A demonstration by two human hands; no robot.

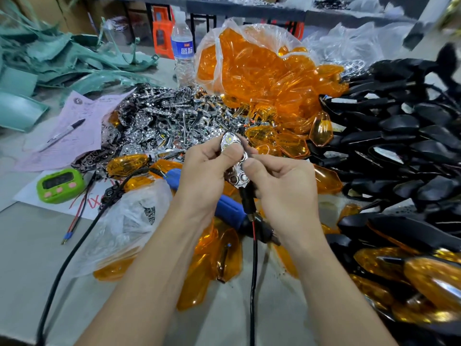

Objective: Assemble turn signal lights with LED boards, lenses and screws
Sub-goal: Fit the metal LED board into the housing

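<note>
The reflector has a mirror-bright chrome finish, like the heap of chromed parts behind it. The lenses are glossy, translucent amber plastic, held in a bag of thin, crinkled clear film. The housings are black plastic with a dull satin sheen. The sheet is matt pink paper; the counter is smooth, matt grey.

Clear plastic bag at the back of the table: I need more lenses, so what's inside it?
The clear bag is packed with orange lenses, and more lie loose just in front of it. Anything deeper in the bag is covered by those lenses and cannot be seen.
</note>
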